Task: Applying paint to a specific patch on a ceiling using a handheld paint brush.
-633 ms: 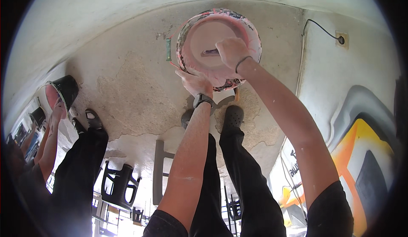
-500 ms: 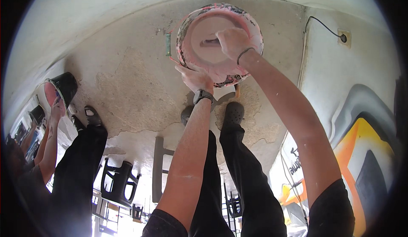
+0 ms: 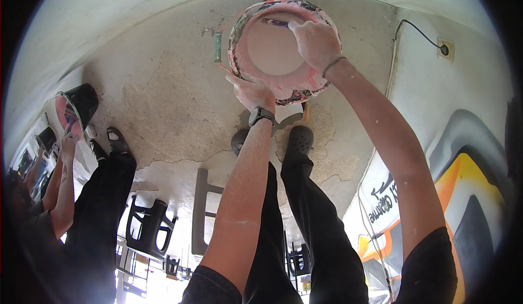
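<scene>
A round bucket (image 3: pixel 235 48), its rim crusted with pink, white and black paint, stands on the floor in front of me. It holds a smooth, pale pinkish liquid (image 3: pixel 275 50). Against the near left rim, my left hand (image 3: pixel 253 92) is closed around the bucket's edge, with some fingers hidden. My right hand (image 3: pixel 316 42) is closed over the bucket's right side, gripping a purple tool (image 3: pixel 278 24) that lies across the far part of the liquid. The tool's kind cannot be made out. A wire handle with a green grip (image 3: pixel 218 48) hangs at the bucket's left.
At left, another person's hand (image 3: pixel 68 143) is at a tilted black bucket (image 3: pixel 83 105) with pink inside. Behind my legs are black stools (image 3: pixel 147 228). A painted wall (image 3: pixel 463 195) runs along the right, with a plugged cable (image 3: pixel 419 37). Worn patches mark the floor (image 3: pixel 169 108).
My right hand has moved the purple tool from the middle of the liquid toward the bucket's far side. My left hand stays at the near left rim.
</scene>
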`<action>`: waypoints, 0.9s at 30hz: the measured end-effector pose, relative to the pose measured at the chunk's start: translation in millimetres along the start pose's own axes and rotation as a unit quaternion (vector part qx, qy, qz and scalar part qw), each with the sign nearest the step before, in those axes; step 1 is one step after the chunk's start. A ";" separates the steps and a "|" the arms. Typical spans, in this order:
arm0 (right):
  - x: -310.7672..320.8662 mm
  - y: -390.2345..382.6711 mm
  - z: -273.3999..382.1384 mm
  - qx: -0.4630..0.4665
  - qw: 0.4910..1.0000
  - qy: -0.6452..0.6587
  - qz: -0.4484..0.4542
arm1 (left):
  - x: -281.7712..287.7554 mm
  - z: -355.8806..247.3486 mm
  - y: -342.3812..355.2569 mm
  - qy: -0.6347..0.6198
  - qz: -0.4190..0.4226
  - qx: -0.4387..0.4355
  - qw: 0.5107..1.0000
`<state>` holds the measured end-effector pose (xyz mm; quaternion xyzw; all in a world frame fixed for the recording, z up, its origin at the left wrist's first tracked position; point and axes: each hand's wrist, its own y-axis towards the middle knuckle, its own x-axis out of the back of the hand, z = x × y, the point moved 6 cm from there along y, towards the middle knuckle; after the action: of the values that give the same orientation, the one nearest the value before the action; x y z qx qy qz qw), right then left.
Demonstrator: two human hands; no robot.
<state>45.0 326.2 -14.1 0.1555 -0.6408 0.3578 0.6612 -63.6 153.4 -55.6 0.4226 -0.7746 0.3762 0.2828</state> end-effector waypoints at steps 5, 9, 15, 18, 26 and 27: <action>-6.1 -14.7 -16.3 -0.003 0.999 -0.017 -0.044 | -2.2 -7.8 -3.2 0.006 -0.013 -0.023 1.000; -51.1 -30.2 -6.7 -0.044 0.998 -0.040 0.010 | -3.5 -3.8 -0.7 0.005 -0.003 -0.013 1.000; -76.4 -61.0 16.8 -0.073 0.996 -0.008 0.055 | -3.2 -7.0 -3.1 0.015 -0.029 -0.026 0.999; -71.2 -67.5 31.2 -0.052 0.994 0.010 0.094 | -2.1 -1.4 -1.2 0.026 -0.036 -0.029 0.999; -57.4 -83.2 27.4 -0.060 0.991 0.052 0.109 | -2.7 -8.2 -2.6 0.015 -0.007 -0.014 1.000; -56.3 -83.6 25.2 -0.059 0.989 0.072 0.114 | -3.8 -8.2 -2.5 0.014 -0.007 -0.014 1.000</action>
<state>87.0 235.9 -43.7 0.0161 -0.6250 0.4032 0.6683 -58.5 160.8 -53.0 0.4191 -0.7724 0.3694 0.3022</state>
